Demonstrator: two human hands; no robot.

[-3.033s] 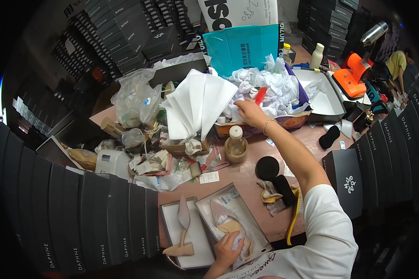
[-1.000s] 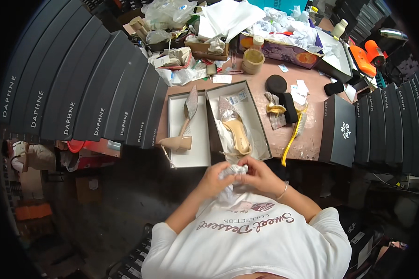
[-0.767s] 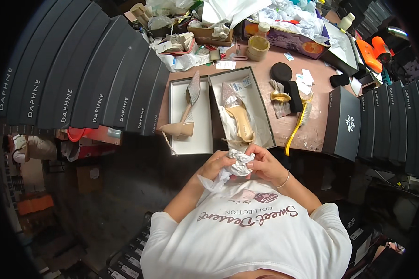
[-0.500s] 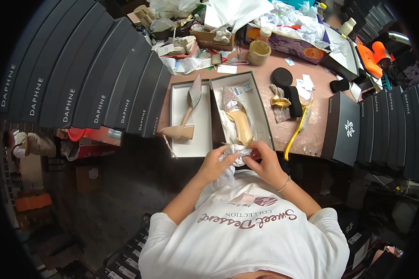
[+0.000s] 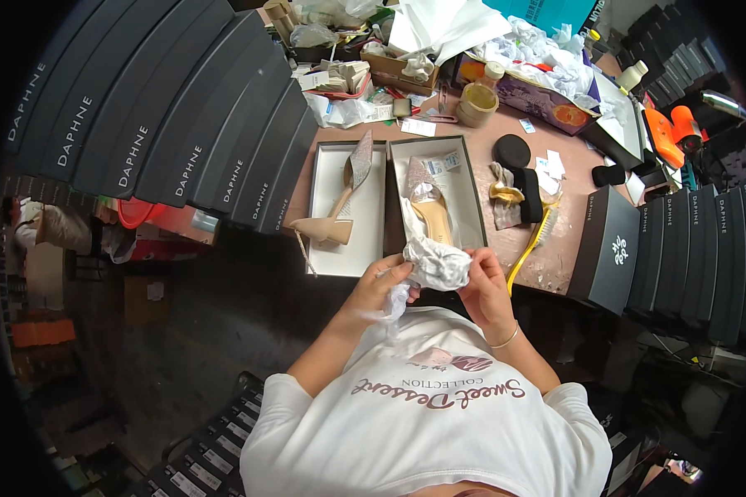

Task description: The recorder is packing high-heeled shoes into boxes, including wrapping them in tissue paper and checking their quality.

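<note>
Crumpled white tissue paper (image 5: 436,263) covers the heel end of a beige pump with a glittery pointed toe (image 5: 433,220). That pump lies in the right half of an open shoe box (image 5: 475,196). My left hand (image 5: 380,284) is closed on the paper's left side, with a loose thin white piece hanging below its fingers. At the right side of the paper, my right hand (image 5: 486,286) pinches its edge. The matching pump (image 5: 336,230) lies on its side across the left box half (image 5: 323,262), its strap hanging over the near edge.
Dark shoe boxes stand in a row at left (image 5: 215,124) and right (image 5: 680,257). A yellow-handled brush (image 5: 530,248), a round black pad (image 5: 511,151) and a jar (image 5: 477,104) sit right of the box. Farther back is a carton (image 5: 539,98) of crumpled paper.
The white paper has been spread wider over the pump's heel end. My right hand has moved right and slightly down, away from my left hand.
</note>
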